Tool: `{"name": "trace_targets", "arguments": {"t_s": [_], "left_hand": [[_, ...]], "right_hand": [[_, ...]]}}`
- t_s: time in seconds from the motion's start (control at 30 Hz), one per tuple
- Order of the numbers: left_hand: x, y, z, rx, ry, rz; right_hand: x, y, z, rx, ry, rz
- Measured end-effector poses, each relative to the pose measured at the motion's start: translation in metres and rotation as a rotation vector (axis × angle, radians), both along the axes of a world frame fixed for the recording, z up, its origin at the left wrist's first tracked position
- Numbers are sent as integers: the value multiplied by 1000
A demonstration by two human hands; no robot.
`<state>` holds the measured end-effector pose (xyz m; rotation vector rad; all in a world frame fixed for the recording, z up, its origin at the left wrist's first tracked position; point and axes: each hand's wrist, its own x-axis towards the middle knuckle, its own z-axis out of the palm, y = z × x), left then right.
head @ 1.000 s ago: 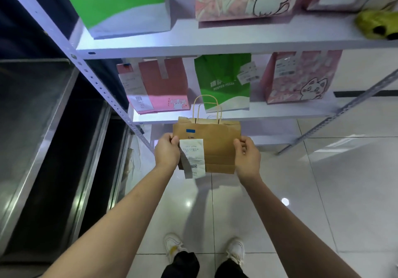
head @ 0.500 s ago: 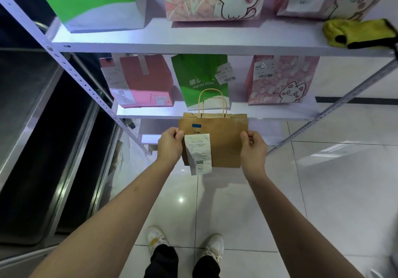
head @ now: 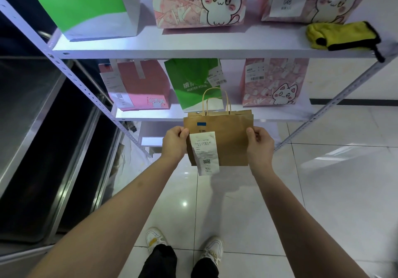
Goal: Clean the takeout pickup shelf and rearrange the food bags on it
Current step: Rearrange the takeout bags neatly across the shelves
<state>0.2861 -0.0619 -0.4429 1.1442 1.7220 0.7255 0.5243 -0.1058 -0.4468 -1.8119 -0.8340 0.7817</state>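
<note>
Brown paper bag (head: pixel 228 140) w/ a white receipt (head: pixel 205 153) on its front is held upright in the air, in front of and a bit below the middle shelf board (head: pixel 269 116), its twine handles overlapping the green pizza bag (head: pixel 193 84) in view. Vs a sec ago the bag sits higher against that board: its top edge was under the board's front lip, now it's level w/ it, and the view has tipped up so the upper shelf & yellow cloth (head: pixel 342 36) show in full. My read: the bag is being lifted toward a shelf slot, so this is the rearrange part, not the wiping; the cloth lies untouched at the right end of the upper shelf, above the board. Left hand (head: pixel 175 143) pinches the bag's left edge, thumb on the front just beside the receipt; right hand (head: pixel 259 143) grips the right edge, fingers curled round it. Both hands clamp the bag at about mid-height, so the bag hangs between them. On the board itself: red-pink bag (head: pixel 142 84) at left, green one mid, pink cat bag (head: pixel 273 84) at right. Which gap the brown bag goes to, can't tell.
</note>
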Motion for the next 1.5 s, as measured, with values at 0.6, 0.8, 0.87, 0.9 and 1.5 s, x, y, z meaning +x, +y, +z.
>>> {"name": "trace_targets", "arguments": {"t_s": [0.6,0.8,0.87,0.9,1.5], "left_hand": [[-10,132,11,172,168,110],[-1,182,11,152,206,148],[0,192,9,138,151,169],[0,196,7,129,119,184],[7,146,5,239,82,-31]], "right_hand": [[22,-1,-16,21,-75,-181],[29,17,-18,-4,-90,-246],[29,24,-17,10,-81,-263],[29,26,-16,17,-75,-272],[35,1,-6,8,-47,-303]]}}
